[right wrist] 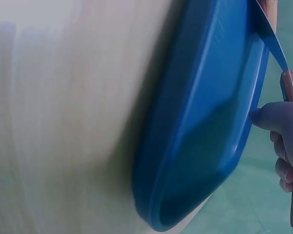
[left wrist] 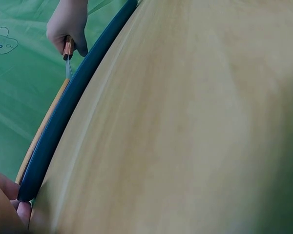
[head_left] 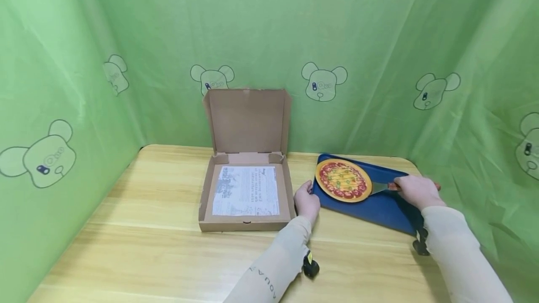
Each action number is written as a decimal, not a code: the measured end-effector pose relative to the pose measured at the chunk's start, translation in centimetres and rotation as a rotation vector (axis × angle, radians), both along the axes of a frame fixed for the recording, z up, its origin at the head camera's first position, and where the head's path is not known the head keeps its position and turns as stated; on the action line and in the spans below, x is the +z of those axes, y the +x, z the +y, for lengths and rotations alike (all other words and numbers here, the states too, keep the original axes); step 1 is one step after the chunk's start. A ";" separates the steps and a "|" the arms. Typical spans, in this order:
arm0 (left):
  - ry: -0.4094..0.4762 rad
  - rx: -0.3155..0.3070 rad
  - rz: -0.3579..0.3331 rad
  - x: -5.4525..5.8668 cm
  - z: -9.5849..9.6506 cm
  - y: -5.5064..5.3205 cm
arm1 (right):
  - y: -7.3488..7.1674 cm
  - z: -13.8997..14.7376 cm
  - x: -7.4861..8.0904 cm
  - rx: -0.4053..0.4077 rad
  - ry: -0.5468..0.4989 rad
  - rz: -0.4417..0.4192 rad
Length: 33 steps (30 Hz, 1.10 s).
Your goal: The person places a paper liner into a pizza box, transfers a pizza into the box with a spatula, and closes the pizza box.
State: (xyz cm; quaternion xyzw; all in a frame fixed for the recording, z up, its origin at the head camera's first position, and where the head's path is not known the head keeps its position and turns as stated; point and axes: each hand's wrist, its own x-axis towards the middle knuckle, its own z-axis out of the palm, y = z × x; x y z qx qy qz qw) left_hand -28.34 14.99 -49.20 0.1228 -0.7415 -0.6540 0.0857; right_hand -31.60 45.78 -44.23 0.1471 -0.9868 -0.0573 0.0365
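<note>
A round toy pizza [head_left: 342, 180] with a yellow crust lies at the left end of a blue tray [head_left: 379, 214]. My right hand [head_left: 418, 191] grips the wooden handle of a spatula [head_left: 380, 188], its metal blade reaching the pizza's right edge. At the tray's left end, my left hand [head_left: 308, 204] pinches the rim. The left wrist view shows fingertips [left wrist: 24, 212] under the tray edge and others above it. In the right wrist view, my fingers wrap the spatula handle [right wrist: 292, 87] beside the tray's far side.
Left of the tray stands a cardboard pizza box [head_left: 248, 120], its lid raised and a printed sheet [head_left: 246, 191] lying inside. My left hand is between box and tray. Green curtains [head_left: 269, 22] enclose the wooden table [head_left: 156, 228] at the back and sides.
</note>
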 end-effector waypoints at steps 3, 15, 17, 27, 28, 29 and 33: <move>0.004 -0.001 -0.002 -0.1 0.0 0.0 | 0.2 0.0 0.0 -0.001 -0.005 0.005; 0.004 -0.002 0.019 0.2 -0.1 0.2 | 0.4 1.1 1.2 -0.029 0.010 0.001; -0.004 0.002 0.017 0.2 -0.1 0.2 | 0.4 1.4 1.6 -0.040 0.007 -0.006; -0.004 0.015 -0.001 0.6 0.0 0.3 | 0.9 2.4 3.2 -0.050 0.016 -0.002; -0.010 0.014 -0.006 0.7 0.0 0.3 | 0.9 2.4 3.3 -0.053 0.015 -0.003; -0.015 0.013 -0.011 0.8 0.0 0.3 | 1.0 2.4 3.4 -0.056 0.011 -0.003; -0.030 -0.005 -0.047 1.1 -0.1 0.3 | 1.2 2.6 3.7 -0.056 0.011 0.000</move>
